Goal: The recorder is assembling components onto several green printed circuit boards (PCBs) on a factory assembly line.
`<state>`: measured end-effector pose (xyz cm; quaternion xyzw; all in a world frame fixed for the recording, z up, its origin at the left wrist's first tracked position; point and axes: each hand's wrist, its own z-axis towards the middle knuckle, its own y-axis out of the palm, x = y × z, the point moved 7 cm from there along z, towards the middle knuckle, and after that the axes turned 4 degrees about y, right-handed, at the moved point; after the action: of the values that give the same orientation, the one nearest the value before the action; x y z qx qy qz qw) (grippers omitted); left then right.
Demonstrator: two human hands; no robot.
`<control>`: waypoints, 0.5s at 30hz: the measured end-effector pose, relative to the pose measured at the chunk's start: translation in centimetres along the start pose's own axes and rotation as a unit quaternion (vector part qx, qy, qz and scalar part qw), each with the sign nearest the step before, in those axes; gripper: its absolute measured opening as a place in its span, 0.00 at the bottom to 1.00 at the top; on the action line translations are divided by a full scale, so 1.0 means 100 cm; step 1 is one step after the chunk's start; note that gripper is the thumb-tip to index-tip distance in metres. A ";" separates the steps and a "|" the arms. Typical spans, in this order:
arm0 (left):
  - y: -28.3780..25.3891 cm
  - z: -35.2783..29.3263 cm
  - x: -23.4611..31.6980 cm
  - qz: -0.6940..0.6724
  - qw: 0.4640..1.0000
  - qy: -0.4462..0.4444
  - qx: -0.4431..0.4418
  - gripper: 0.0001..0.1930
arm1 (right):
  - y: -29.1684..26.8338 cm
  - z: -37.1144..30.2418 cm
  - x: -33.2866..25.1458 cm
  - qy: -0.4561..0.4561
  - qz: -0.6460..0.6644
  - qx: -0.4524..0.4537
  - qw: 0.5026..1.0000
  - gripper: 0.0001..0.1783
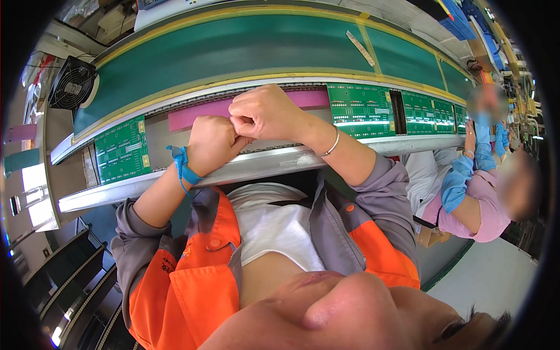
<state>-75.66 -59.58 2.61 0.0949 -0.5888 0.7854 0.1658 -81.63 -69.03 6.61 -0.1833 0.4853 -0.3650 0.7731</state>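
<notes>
Both my hands are closed and meet knuckle to knuckle over the near rail track. My left hand (211, 140) has a blue wrist strap (184, 165) round its wrist. Against it rests my right hand (265, 112), curled into a fist, with a silver bangle (330, 143) at the wrist. What the fingers hold, if anything, is hidden. Behind the hands lies a pink strip (198, 115) within the track. A green circuit board (122, 150) sits in the track to the left, and another green circuit board (361, 111) is just right of my right forearm.
A metal rail (251, 167) runs along the near side under my wrists. Beyond is a wide green belt (233, 44) with a thin pale strip (360, 48) on it. A black fan (72, 83) stands far left. At right a co-worker in blue sleeves (458, 182) works beside the track.
</notes>
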 end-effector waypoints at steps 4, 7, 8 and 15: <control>-0.001 0.001 -0.003 -0.011 1.000 -0.001 0.007 0.18 | 0.001 0.002 0.002 -0.015 -0.020 0.004 1.000 0.10; -0.003 0.004 0.002 -0.006 1.000 -0.009 -0.010 0.18 | -0.001 0.003 -0.001 -0.025 -0.017 0.010 0.999 0.10; -0.004 0.005 0.004 -0.006 1.000 -0.011 -0.014 0.17 | -0.001 0.003 -0.003 -0.029 -0.014 0.010 0.999 0.10; -0.003 0.001 0.004 -0.001 1.000 -0.009 -0.020 0.17 | 0.002 0.000 0.002 0.011 0.004 -0.015 1.000 0.11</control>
<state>-75.90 -59.56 3.10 0.0991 -0.6055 0.7726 0.1635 -81.46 -69.00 6.37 -0.1888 0.4997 -0.3563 0.7666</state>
